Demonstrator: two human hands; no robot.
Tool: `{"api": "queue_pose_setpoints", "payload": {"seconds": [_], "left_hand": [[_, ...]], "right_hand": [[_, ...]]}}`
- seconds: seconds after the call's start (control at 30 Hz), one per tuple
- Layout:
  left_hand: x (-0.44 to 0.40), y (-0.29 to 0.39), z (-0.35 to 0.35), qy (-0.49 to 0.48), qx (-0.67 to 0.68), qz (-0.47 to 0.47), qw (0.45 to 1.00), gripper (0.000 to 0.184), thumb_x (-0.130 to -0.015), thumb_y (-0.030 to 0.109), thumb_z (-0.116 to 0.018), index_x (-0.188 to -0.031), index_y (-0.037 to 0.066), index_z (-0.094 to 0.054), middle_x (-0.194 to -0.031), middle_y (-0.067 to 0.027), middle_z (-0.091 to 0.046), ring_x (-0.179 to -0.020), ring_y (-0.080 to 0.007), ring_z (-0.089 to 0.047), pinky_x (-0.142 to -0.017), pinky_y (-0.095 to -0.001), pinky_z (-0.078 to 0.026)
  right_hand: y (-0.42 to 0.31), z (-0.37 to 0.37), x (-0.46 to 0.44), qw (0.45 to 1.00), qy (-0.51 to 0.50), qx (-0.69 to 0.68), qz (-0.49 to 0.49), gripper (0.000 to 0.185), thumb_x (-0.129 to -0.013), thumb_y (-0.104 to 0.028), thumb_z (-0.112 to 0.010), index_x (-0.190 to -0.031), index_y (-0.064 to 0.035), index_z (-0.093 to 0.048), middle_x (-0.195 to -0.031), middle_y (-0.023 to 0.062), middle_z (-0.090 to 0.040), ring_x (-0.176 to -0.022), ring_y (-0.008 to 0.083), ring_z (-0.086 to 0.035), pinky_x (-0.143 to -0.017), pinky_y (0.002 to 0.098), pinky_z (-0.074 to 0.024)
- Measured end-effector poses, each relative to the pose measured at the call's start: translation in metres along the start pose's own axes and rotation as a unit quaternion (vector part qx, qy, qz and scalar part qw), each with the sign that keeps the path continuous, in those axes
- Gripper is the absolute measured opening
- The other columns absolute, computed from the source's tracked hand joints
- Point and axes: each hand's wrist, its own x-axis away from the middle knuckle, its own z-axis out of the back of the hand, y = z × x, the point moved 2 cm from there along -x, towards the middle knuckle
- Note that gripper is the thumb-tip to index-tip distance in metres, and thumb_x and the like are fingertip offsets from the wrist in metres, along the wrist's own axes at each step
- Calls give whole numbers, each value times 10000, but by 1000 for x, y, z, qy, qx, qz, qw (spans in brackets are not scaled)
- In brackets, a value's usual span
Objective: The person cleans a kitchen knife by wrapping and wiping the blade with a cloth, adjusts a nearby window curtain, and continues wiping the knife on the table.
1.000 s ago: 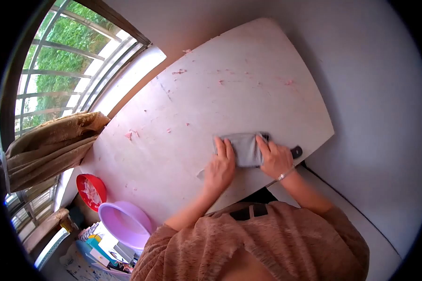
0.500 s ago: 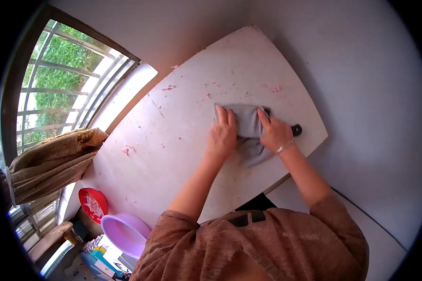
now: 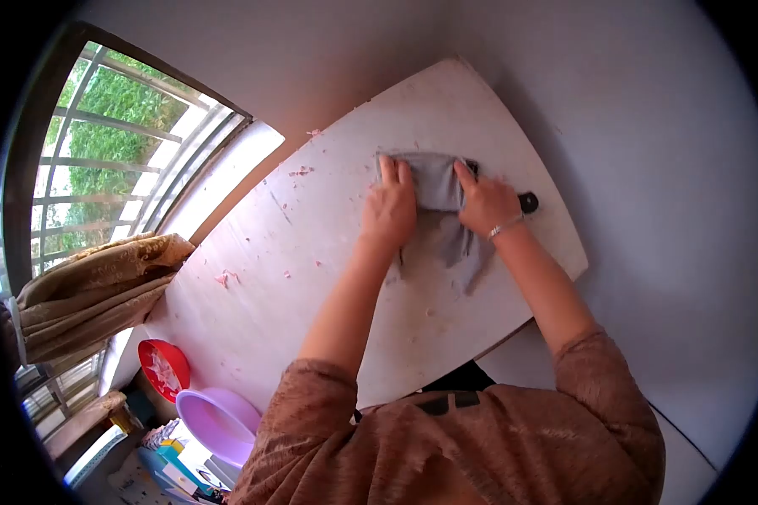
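A grey cloth (image 3: 438, 189) lies bunched on the white table, its top edge stretched between my two hands and a loose part hanging toward me. My left hand (image 3: 389, 210) grips the cloth's left end, fingers pressed on its upper corner. My right hand (image 3: 490, 206) is closed at the right end, index finger along the cloth. From under it sticks out a black handle (image 3: 528, 203) with a hole in its end, and a black bit shows near the index fingertip. Cloth and hand hide the rest of this tool, so its kind cannot be told.
Pink scraps (image 3: 226, 278) are scattered over the white table (image 3: 328, 311). At its lower left stand a red bowl (image 3: 177, 362) with pale pieces inside and a purple basin (image 3: 195, 407). A barred window (image 3: 109, 126) and a brown curtain (image 3: 101, 282) are on the left; walls border the table's far and right sides.
Both hands, the cloth and the black handle have slid away from me across the table. The cloth's loose part now hangs lower beneath my right hand. The camera view has shifted slightly.
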Motion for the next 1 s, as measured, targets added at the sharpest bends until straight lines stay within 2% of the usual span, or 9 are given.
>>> {"api": "queue_pose_setpoints", "payload": {"seconds": [0.1,0.17,0.23,0.53,0.6,0.7,0.77,0.93,1.0], "left_hand": [[-12,-7,-9,46,9,-3,999,369,-749,8,-458,-1107,-11,-375,-1187,-223,-376,-780,-411,-560,-662,-465,-467],[8,-7,-17,47,-23,-45,998,364,-763,50,-457,-1107,-42,-386,-1245,-286,-329,-696,-381,-594,-587,-422,-497],[30,-3,-29,86,-28,-55,994,486,-760,35,-452,-1230,-36,-349,-1299,-295,-261,-696,-393,-588,-610,-426,-501],[-27,-7,-9,38,-19,-14,999,404,-750,37,-464,-1144,-39,-417,-1258,-256,-342,-728,-368,-596,-647,-403,-496],[4,-12,-27,167,-77,-88,979,411,-747,38,-462,-1147,-44,-412,-1248,-272,-345,-709,-375,-592,-640,-406,-495],[12,-4,-21,82,4,-26,996,389,-739,8,-453,-1122,-45,-409,-1238,-280,-334,-709,-380,-589,-641,-422,-490],[-10,-3,-4,71,2,-20,997,372,-739,10,-464,-1103,-35,-405,-1222,-271,-345,-719,-377,-588,-638,-427,-488],[-43,-11,6,16,-7,7,1000,344,-756,31,-481,-1087,-8,-398,-1214,-239,-367,-797,-366,-583,-662,-431,-487],[-15,-4,-8,56,-35,-6,998,354,-761,31,-474,-1104,-12,-400,-1235,-244,-353,-798,-367,-584,-665,-427,-490]], "right_hand": [[1,1,-7,1000,-1,-19,-7,607,-625,-111,-545,-1224,-140,-453,-813,179,-599,-676,339,-593,-632,413,-488],[-12,12,20,999,-32,10,-38,605,-622,-113,-545,-1220,-142,-460,-808,185,-596,-690,345,-592,-638,418,-488],[-6,5,30,1000,-16,10,-17,602,-619,-112,-545,-1215,-140,-464,-812,189,-594,-697,350,-591,-640,423,-488],[4,-4,-11,1000,-8,17,-18,606,-647,-85,-510,-1246,-117,-422,-809,189,-602,-717,371,-585,-687,448,-477],[-8,4,19,999,-15,39,-20,634,-636,-91,-519,-1259,-125,-408,-819,201,-598,-723,378,-585,-728,477,-463],[-5,-1,21,999,-39,12,-10,649,-627,-102,-541,-1261,-127,-403,-793,200,-598,-706,373,-587,-709,465,-472],[-2,4,-11,1000,14,-3,1,646,-621,-100,-555,-1251,-116,-414,-747,198,-598,-683,373,-587,-685,450,-480],[-5,9,-38,999,-37,-11,-35,629,-625,-110,-563,-1240,-113,-431,-766,192,-593,-679,362,-592,-635,432,-490],[-4,5,-7,1000,-14,0,-12,626,-628,-111,-561,-1240,-111,-431,-768,190,-593,-678,359,-593,-628,432,-491]]}}
